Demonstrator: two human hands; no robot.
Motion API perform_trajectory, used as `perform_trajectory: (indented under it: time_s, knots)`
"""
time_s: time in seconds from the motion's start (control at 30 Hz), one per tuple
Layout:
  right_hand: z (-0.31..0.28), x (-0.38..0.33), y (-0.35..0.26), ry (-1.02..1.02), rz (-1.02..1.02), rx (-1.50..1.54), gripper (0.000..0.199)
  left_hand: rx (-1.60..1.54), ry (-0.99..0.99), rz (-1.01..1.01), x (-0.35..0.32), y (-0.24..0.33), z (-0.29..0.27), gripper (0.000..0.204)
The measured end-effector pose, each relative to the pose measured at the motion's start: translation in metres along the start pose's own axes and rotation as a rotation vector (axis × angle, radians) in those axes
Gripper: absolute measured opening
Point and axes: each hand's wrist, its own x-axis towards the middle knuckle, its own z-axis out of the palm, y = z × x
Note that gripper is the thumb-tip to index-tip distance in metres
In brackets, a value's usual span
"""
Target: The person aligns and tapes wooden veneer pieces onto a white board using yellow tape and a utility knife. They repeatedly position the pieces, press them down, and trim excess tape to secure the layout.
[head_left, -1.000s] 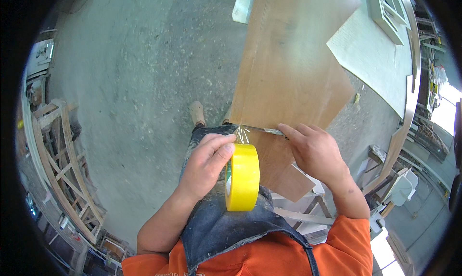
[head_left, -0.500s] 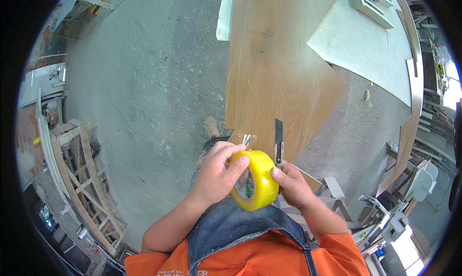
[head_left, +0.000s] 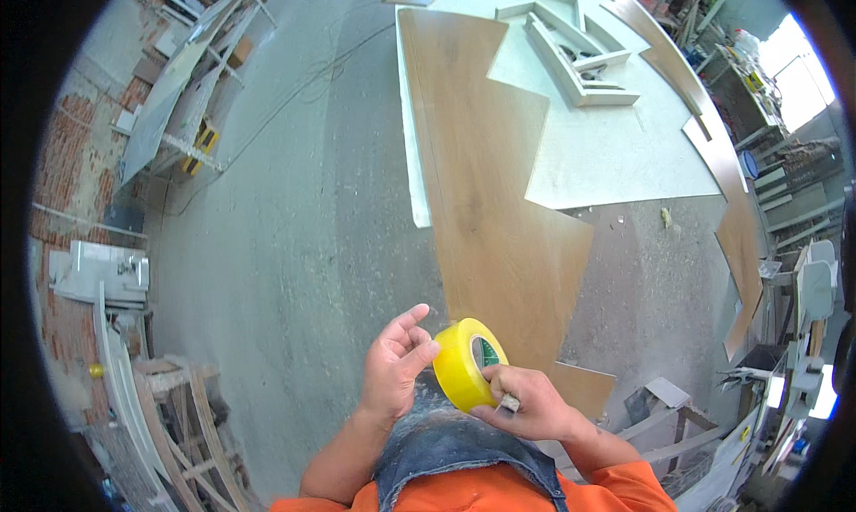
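A thick roll of yellow packing tape point(head_left: 456, 383) is held tilted in front of my apron, its hollow core facing right. My right hand point(head_left: 530, 403) is closed on the roll, fingers reaching into the core and thumb beneath. Out of the same hand pokes a short end of the utility knife point(head_left: 509, 402); the rest of the knife is hidden. At the roll's left side is my left hand point(head_left: 392, 365). Its index finger points up, the other fingers are partly curled, and the thumb tip lies against or very near the tape.
Ahead on the floor lie wood-look panels point(head_left: 486, 182) with stepped edges, partly over a white sheet point(head_left: 624, 155). A white angular frame point(head_left: 580, 61) rests on that sheet. Wooden trestles point(head_left: 178, 405) stand at left, and a dark cable point(head_left: 294, 88) crosses the floor.
The tape roll has turned, so its core now faces right instead of left. My left hand has drawn back from its top. The knife blade no longer shows upright, and the view reaches farther ahead.
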Motion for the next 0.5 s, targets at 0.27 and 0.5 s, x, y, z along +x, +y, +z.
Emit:
perform_trajectory:
  time_s: [0.27,0.5]
  knots:
    - [0.099,0.056,-0.041,0.149,-0.236,-0.213,0.038,-0.106,-0.182,-0.069,0.005,0.063,-0.113,0.033]
    - [0.172,0.111,-0.074,0.223,-0.31,-0.343,0.027,0.181,-0.158,0.142,0.016,0.128,-0.187,0.012]
